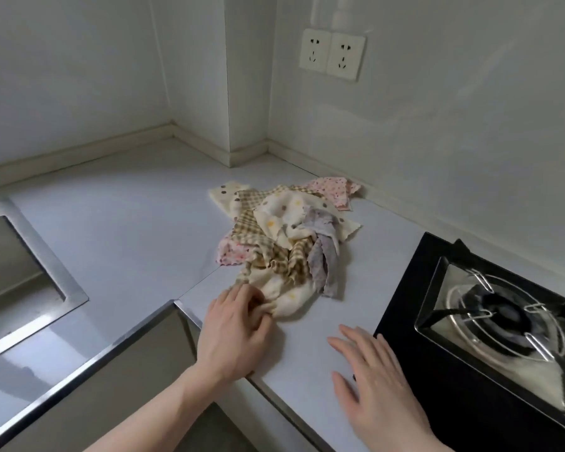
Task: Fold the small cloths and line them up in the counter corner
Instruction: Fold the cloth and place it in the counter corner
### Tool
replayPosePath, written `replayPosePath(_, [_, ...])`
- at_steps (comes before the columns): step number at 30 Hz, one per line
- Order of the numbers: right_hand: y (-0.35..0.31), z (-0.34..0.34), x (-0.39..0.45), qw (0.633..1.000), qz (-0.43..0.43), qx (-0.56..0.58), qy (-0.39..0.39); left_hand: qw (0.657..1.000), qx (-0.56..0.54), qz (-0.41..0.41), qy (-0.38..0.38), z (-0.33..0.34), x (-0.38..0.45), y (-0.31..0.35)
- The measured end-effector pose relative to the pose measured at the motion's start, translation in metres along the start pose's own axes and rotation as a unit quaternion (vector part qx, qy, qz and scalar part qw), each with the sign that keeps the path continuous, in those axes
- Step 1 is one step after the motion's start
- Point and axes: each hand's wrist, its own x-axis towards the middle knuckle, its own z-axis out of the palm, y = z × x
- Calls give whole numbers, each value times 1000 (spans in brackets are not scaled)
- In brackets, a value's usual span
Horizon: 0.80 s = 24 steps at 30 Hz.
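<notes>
Pale tabletop [128, 230] is carrying a crumpled cloth pile [284, 236] near the wall corner; left hand [235, 331] is pinching its near edge, right hand [375, 383] is resting flat, fingers apart.

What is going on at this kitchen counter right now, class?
A person is starting on a jumbled pile of small cloths lying on the counter between the sink and the gas stove. The left hand pinches the near edge of a cream cloth at the front of the pile, while the right hand rests flat and open beside it. Nothing is folded or lined up yet.
</notes>
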Motion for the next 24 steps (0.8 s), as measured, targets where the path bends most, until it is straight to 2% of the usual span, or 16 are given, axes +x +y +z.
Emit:
replayPosePath(3, [6,18,-1,996,-20,-53,63,999,-4,17,37,9,-3,-5])
replayPosePath(6, [5,24,-2,992,-22,-84,90,998,2,17,65,18,-6,-9])
replayPosePath(12, [-6,22,-14,994,-31,-45,90,997,-5,0,77,23,-9,-12])
replayPosePath(17, [-11,30,-27,990,-29,10,136,999,8,-7,32,16,-11,-10])
replayPosePath(22, [-21,28,-50,982,37,27,183,997,78,7,-27,-2,-19,-7])
replayPosePath(24, [-25,29,-59,978,61,25,197,997,66,-3,-40,-12,-21,-2])
